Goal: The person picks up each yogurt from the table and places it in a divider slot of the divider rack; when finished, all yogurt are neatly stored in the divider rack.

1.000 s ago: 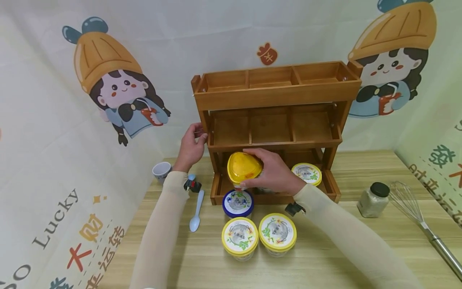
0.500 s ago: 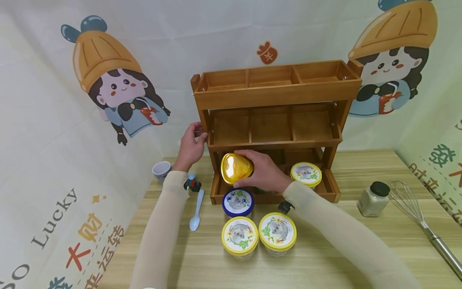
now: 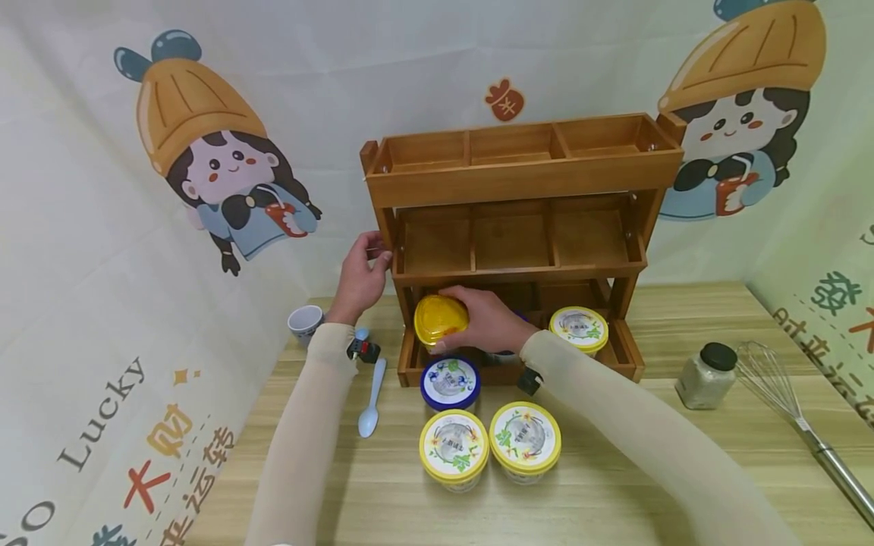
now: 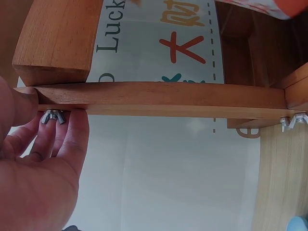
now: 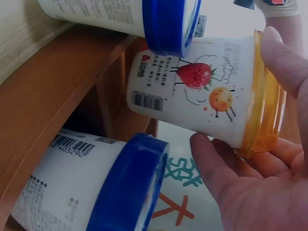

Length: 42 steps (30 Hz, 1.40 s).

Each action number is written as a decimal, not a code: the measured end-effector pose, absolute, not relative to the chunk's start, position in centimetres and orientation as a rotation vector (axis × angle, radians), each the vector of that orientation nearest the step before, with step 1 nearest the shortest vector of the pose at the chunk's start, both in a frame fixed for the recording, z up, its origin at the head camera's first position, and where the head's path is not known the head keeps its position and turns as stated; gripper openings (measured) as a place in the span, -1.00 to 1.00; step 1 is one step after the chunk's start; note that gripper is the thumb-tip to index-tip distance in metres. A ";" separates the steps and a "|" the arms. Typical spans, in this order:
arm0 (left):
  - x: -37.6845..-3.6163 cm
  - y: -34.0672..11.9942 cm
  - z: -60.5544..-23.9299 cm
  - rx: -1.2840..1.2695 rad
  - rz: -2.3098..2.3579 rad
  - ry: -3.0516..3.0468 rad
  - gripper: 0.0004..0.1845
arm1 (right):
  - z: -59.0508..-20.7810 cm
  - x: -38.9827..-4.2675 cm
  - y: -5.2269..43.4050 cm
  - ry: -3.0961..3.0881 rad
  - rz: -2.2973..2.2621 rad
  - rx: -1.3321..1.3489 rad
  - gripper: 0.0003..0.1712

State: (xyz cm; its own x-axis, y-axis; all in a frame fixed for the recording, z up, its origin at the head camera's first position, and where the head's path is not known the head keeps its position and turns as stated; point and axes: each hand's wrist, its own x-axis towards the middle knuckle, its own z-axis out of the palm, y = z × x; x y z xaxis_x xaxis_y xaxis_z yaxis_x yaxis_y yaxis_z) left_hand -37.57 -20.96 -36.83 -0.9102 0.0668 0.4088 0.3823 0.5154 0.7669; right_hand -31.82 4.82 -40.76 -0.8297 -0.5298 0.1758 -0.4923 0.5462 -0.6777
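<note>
My right hand (image 3: 486, 318) holds a plastic cup with a domed translucent yellow lid (image 3: 440, 318). In the right wrist view the white cup (image 5: 187, 82) shows a printed strawberry, and thumb and fingers lie on either side of its lid end. It is over the left compartment of the lowest tier of the brown wooden rack (image 3: 526, 178); whether its base touches is hidden. My left hand (image 3: 364, 274) grips the rack's side post (image 4: 183, 98), thumb on one face, fingers behind near a wing nut (image 4: 53, 116). A blue-lidded cup (image 5: 120, 187) sits in the middle compartment, mostly hidden in the head view.
A yellow-lidded cup (image 3: 579, 327) occupies the rack's bottom right compartment. In front stand a blue-lidded cup (image 3: 451, 383) and two yellow-lidded cups (image 3: 454, 449). Left are a small cup (image 3: 305, 322) and a blue spoon (image 3: 372, 406); right are a black-capped jar (image 3: 707, 377) and a whisk (image 3: 792, 406).
My right hand has carried the domed-lid cup leftward and then slightly down, over the bottom left compartment. The left hand stays on the rack's post.
</note>
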 end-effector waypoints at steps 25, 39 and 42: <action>-37.6 -20.8 -37.0 -0.382 -1.375 -2.428 -0.56 | -41.5 -32.7 3.4 2.750 -0.820 -0.889 0.00; -37.5 -20.9 -37.0 -0.370 -1.363 -2.419 -0.58 | -40.7 -31.7 6.1 2.744 -0.844 -0.858 0.02; -37.5 -21.0 -37.0 -0.361 -1.363 -2.420 -0.57 | -40.4 -31.2 6.9 2.738 -0.870 -0.855 -0.01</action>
State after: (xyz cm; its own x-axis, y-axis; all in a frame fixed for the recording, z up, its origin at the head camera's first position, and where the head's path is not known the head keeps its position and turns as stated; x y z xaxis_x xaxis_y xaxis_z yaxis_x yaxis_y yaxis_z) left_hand -37.52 -20.96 -37.03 -0.9102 0.0537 0.4107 0.3792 0.5073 0.7739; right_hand -31.17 6.90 -40.45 -0.8278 -0.5601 0.0331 -0.4765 0.6707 -0.5685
